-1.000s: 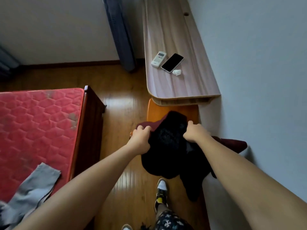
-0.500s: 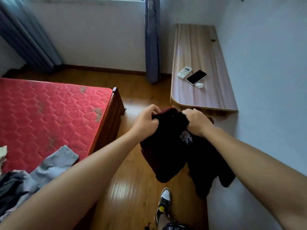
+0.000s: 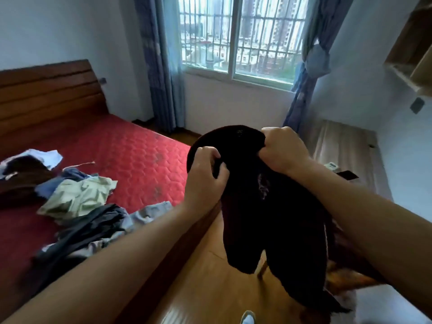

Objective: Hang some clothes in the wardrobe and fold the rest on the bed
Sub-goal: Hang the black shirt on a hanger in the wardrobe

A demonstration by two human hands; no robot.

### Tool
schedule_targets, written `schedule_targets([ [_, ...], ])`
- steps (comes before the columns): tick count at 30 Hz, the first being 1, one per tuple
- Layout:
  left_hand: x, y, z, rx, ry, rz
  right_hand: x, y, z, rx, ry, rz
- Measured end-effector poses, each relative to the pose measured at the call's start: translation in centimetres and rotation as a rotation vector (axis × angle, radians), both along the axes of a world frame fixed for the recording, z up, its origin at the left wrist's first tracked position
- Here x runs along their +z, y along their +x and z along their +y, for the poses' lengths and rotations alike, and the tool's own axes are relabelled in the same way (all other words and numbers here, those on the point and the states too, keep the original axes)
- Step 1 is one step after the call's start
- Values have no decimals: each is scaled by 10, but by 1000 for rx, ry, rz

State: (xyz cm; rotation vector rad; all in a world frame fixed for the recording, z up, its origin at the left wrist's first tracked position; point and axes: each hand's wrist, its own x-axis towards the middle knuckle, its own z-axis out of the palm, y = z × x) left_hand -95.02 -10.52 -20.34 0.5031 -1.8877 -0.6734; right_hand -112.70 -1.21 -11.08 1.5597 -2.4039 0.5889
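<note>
Black top (image 3: 275, 220) hangs down twd 6 o'clock, L hand (image 3: 205, 181) & R hand (image 3: 284, 149) both shut tight on its top edge, bed (image 3: 145, 155) at 9 o'clock, nearer L

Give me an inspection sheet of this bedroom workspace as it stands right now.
Surface: red mattress on a wooden bed frame, partly bare.
Job's things: dark garment held up over the floor beside the bed; loose clothes pile unfolded on the mattress.
Clutter: remote and phone on the wooden desk at right.
Grippers: left hand and right hand both clenched on the garment's top edge.
Cables: nothing seen.
Surroundings: barred window, blue curtains, wooden floor, wall shelf upper right.
</note>
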Motion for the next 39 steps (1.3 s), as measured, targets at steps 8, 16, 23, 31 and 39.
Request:
schedule_targets([
  [8,-28,151,-16,263,130,-284,45,185,-80,267,-85,-183],
  [16,-60,342,-104,798,459,-241,44,350,-180,608,-60,-446],
  [23,-24,565,-152,1104,218,-263,41,486,-287,920,83,-579],
  [31,46,756,-136,1249,390,-152,48,677,-367,1198,254,-461],
  [39,77,917,-112,1541,331,-401,22,865,-389,1365,312,-322],
])
